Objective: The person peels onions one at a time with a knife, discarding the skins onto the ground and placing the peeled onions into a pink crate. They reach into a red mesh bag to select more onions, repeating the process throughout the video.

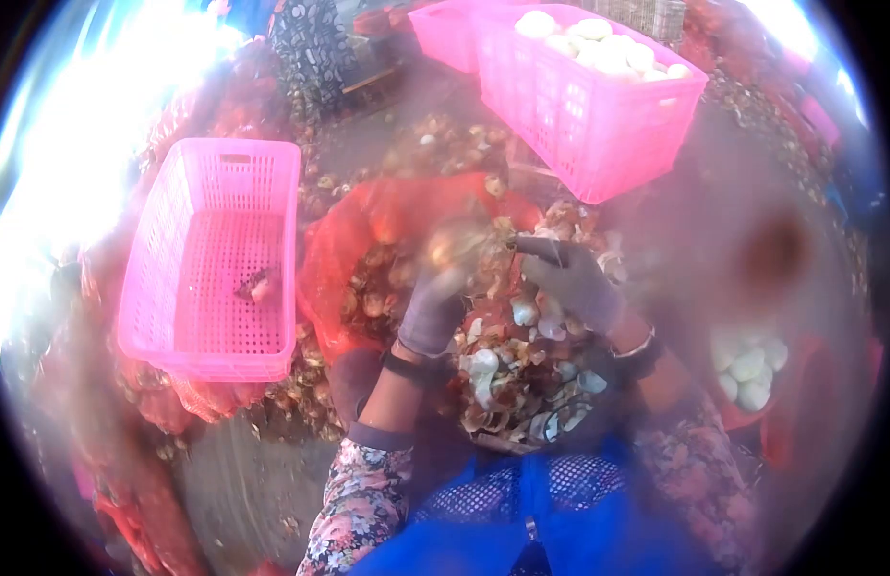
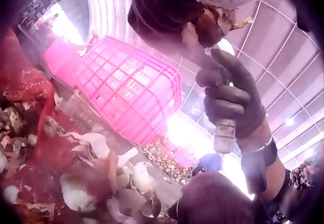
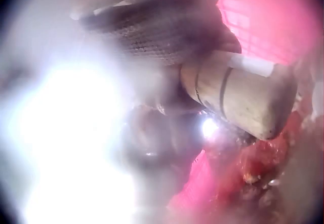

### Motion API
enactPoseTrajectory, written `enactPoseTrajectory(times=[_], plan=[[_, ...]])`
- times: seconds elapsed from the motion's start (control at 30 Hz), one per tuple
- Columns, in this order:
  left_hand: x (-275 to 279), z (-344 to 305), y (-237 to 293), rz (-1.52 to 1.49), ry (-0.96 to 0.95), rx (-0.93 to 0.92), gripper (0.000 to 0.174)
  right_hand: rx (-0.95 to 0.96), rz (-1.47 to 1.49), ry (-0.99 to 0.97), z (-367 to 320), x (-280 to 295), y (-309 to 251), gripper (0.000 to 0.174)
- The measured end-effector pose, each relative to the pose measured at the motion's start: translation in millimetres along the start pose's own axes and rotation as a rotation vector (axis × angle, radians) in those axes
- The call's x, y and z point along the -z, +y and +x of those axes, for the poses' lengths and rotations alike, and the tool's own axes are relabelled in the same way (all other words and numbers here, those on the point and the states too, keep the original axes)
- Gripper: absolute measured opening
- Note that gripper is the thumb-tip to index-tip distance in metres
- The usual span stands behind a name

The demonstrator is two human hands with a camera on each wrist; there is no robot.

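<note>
My gloved left hand (image 1: pixel 434 312) grips an onion (image 1: pixel 452 247) with dry brown skin; the left wrist view shows that onion (image 2: pixel 211 27) at the top, in the left hand's fingers (image 2: pixel 159 11). My gloved right hand (image 1: pixel 577 286) is just right of it, curled round a tool with a pale wooden handle (image 2: pixel 225 135). In the right wrist view the handle (image 3: pixel 248 95) sticks out of the dark glove (image 3: pixel 167 31). Both hands are above a heap of onion peels (image 1: pixel 531 384). How the tool's blade lies against the onion cannot be told.
A red mesh bag (image 1: pixel 335 259) of unpeeled onions lies beside the left hand. At the left stands a pink basket (image 1: pixel 293 240) with a small scrap inside. Another pink basket (image 1: pixel 647 125), at the back, holds peeled white onions (image 1: pixel 608 50). More peeled onions (image 1: pixel 750 370) are at the right.
</note>
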State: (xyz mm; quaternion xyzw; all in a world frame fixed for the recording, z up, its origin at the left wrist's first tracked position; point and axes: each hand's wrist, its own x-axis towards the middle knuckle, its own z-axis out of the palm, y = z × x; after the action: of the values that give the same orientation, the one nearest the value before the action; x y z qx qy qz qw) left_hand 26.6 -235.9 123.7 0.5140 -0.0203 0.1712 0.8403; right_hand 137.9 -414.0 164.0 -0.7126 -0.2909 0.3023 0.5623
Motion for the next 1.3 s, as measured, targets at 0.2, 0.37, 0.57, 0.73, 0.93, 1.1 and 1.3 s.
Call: enactPoseTrajectory(times=[0.2, 0.37, 0.57, 0.73, 0.93, 1.1, 1.3], plan=[[-6.7, 0.2, -4.4, 0.048, 0.012, -0.065, 0.081, 0.097, -0.048, -0.021, -20.0, 6.8, 3.5, 0.045], [3.1, 0.9, -12.0, -0.03, 0.033, -0.031, 0.076, -0.482, 1.359, 0.023, -2.5, 41.2, 32.6, 0.034], [15.5, 11.7, -41.4, -0.034, 0.104, 0.045, 0.062, -0.022, 0.501, 0.034, -3.4, 4.6, 73.0, 0.022], [16.0, 18.9, -60.8, 0.093, 0.141, 0.064, 0.053, 0.44, -0.429, 0.338, 12.3, -26.2, 89.5, 0.033], [-17.1, 6.7, -23.0, 0.184, 0.044, -0.001, 0.063, -0.138, 0.52, -0.03, -1.5, 14.3, 57.2, 0.05], [-27.3, 23.9, -21.7, 0.538, -0.066, -0.353, 0.102, -0.205, 0.84, -0.175, -13.6, 13.6, 45.8, 0.047], [-38.9, -1.2, -14.9, 0.024, 0.038, -0.065, 0.087, -0.036, 0.281, -0.003, -19.1, 1.4, 23.4, 0.043]])
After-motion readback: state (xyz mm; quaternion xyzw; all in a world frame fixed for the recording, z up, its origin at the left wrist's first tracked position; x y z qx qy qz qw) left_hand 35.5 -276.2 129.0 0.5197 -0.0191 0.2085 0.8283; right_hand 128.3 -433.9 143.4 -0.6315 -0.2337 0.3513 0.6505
